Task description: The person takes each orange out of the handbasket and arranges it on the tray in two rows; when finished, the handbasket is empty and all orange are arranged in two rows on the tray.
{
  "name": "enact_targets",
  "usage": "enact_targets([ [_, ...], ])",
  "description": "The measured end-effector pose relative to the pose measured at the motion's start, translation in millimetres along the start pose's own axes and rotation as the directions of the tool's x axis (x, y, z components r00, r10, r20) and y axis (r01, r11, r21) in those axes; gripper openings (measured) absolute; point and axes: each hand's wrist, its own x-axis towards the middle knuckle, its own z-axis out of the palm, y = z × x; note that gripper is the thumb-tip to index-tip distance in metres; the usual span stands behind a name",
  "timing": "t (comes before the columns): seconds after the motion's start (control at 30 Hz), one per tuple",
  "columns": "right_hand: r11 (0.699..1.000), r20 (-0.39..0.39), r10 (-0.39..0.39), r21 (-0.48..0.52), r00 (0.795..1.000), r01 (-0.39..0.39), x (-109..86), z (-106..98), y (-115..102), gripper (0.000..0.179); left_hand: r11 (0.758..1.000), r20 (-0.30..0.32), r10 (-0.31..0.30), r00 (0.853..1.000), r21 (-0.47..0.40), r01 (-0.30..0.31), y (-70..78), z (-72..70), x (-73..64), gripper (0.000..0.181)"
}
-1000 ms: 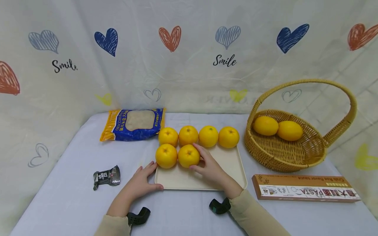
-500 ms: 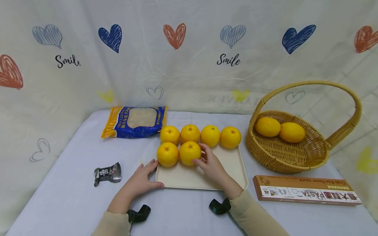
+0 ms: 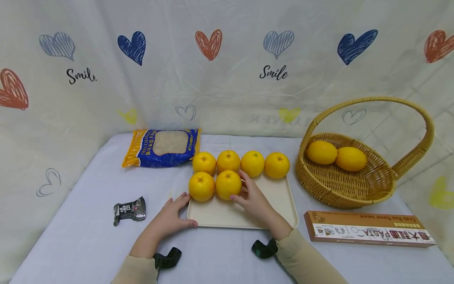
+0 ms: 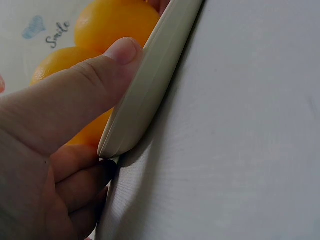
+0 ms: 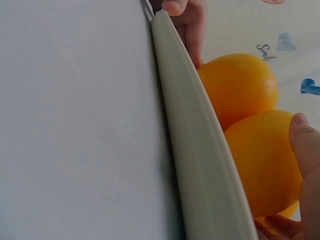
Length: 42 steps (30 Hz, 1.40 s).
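Several oranges stand in a row along the far side of the cream tray (image 3: 244, 221), with two more in a nearer row. My right hand (image 3: 256, 200) grips the right-hand orange (image 3: 228, 185) of the nearer row, thumb in front and fingers at its right side. To its left sits the other nearer orange (image 3: 201, 186). My left hand (image 3: 170, 218) holds the tray's near left corner. In the left wrist view, the thumb (image 4: 95, 80) lies on the tray's rim and the bent fingers (image 4: 80, 185) are at its side.
A wicker basket (image 3: 340, 201) at the right holds two yellow-orange fruits (image 3: 336, 154). In front of it lies a pasta box (image 3: 369, 228). A blue and yellow pasta bag (image 3: 166, 148) lies at the back left, a small black packet (image 3: 130, 210) nearer on the left.
The head view has shifted slightly. The right hand stays at the same orange, its fingers moving only a little. The left hand keeps its place on the tray.
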Motion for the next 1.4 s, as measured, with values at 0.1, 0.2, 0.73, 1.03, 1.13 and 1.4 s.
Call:
enact_targets([
  [0.1,1.0,-0.001,-0.005,0.002,1.0,0.005,-0.5,-1,0,0.083,1.0,0.0,0.005,1.0,-0.001,-0.005,0.4,0.2,-0.1,0.101],
  [0.2,1.0,-0.004,-0.006,-0.014,1.0,0.006,-1.4,-2,-1,0.083,1.0,0.007,0.002,1.0,0.003,-0.002,1.1,-0.6,0.0,0.101],
  [0.73,0.978,-0.258,-0.18,-0.155,0.949,0.143,-24.4,-91,-56,0.083,1.0,0.012,0.009,1.0,0.014,-0.009,3.1,-5.5,1.3,0.101],
  [1.03,0.961,-0.392,-0.104,-0.276,0.914,-0.009,-43.9,-189,-39,0.08,1.0,0.019,0.01,1.0,0.017,-0.01,4.2,-3.7,0.6,0.1],
  [1.13,0.948,-0.389,-0.073,-0.312,0.918,-0.057,-47.0,-206,-27,0.081,1.0,0.02,0.007,1.0,0.016,-0.008,3.9,-3.0,0.5,0.101],
  [1.4,0.874,-0.316,0.029,-0.453,0.948,-0.178,-40.4,-231,7,0.086,1.0,0.017,-0.005,1.0,0.001,0.005,2.2,-1.0,-2.5,0.101],
])
